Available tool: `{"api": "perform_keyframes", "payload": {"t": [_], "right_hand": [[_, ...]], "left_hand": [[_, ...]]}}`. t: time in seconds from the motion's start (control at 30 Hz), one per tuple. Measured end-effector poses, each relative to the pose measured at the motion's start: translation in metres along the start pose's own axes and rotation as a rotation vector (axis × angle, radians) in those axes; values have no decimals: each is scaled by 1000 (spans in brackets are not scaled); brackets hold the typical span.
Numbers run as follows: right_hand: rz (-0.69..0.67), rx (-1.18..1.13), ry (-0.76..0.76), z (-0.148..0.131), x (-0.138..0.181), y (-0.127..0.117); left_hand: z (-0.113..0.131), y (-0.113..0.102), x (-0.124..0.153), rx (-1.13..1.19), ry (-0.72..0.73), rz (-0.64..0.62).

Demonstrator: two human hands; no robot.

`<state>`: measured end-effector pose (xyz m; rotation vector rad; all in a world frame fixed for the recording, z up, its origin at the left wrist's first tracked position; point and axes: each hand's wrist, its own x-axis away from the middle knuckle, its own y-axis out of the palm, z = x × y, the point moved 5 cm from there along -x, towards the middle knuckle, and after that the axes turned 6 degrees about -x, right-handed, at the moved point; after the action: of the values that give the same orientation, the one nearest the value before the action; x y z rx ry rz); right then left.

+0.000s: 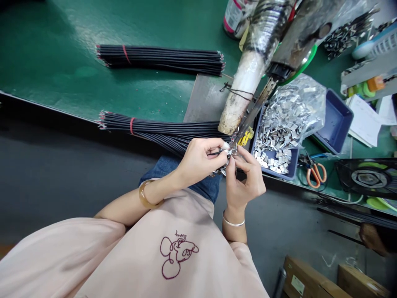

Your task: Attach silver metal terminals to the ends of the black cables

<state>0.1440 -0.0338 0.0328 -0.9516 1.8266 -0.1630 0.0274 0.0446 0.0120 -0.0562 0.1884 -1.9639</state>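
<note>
My left hand is closed in a pinch around a black cable, with white wrapping on a fingertip. My right hand meets it fingertip to fingertip, pinching a small metal connector at the cable's end. Just above both hands, a soldering iron slants down; whether its tip touches the connector I cannot tell. A bundle of black cables, tied with a red band, runs along the table edge behind my left hand. To the right, a blue tray holds many small metal connectors.
A white tube wrapped in plastic hangs beside the iron. Another cable bundle lies farther back on the green table. Orange-handled scissors, a second blue tray, papers and a black fan are at the right.
</note>
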Motion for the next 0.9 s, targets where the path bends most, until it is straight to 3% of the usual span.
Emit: {"api": "perform_keyframes", "payload": {"t": [0.3, 0.53, 0.6, 0.77, 0.9], "right_hand": [[11, -19, -2, -1, 5, -2], [-109, -306, 439, 17, 2, 1], [-132, -294, 403, 16, 0, 0], [-110, -136, 145, 6, -5, -2], [-124, -183, 168, 10, -7, 3]], "left_hand": [[-1, -1, 3, -43, 13, -31], [5, -10, 1, 22, 26, -167], [6, -11, 0, 4, 37, -170], [1, -8, -2, 33, -36, -109], [1, -6, -5, 68, -70, -86]]}}
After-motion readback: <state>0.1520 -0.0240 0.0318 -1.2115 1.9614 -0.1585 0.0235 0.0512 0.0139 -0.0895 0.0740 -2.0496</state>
